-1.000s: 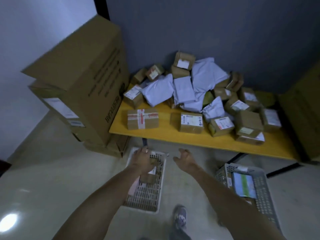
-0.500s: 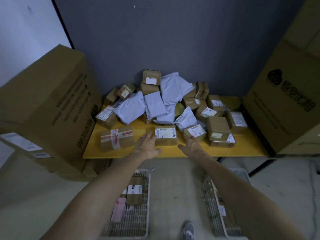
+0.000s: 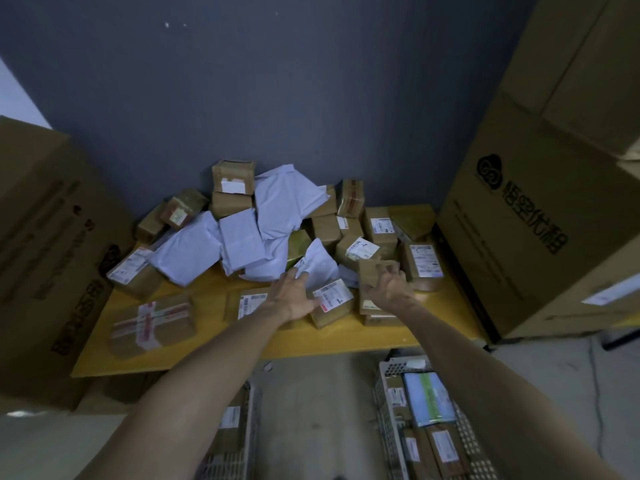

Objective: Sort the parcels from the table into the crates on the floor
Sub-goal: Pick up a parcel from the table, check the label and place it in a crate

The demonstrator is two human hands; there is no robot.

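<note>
Left crate [image 3: 239, 441]: a white wire crate on the floor below the bench front, with at least one labelled brown box inside. A second ago the left hand was down over it; that drop looks done, and the hand has since come up to the pile.

Taped box [image 3: 152, 322]: lies flat near the bench's front left corner, red-and-white tape across its top, untouched in all three moments.

Bench [image 3: 214, 348]: yellow top, heaped toward the wall with brown boxes and pale poly mailers; most of the sorting is, I judge, yet to do.

Left hand [image 3: 294, 297]: half a second ago it was at the bench's front edge; now it reaches further in, fingers straight and spread, lying over the flat labelled box [image 3: 251, 303] with its fingertips at the crumpled white mailer [image 3: 320, 266]. It grips nothing.

Small labelled box [image 3: 330, 303]: sits tilted just right of the left hand, between the two hands, not held.

Right hand [image 3: 389, 285]: has moved from the bench edge onto a plain brown box [image 3: 369, 282], fingers curled over its top edge. This looks like the next parcel to go.

Right crate [image 3: 393, 407]: on the floor under the right forearm, holding several brown boxes and a green-and-blue packet.
</note>
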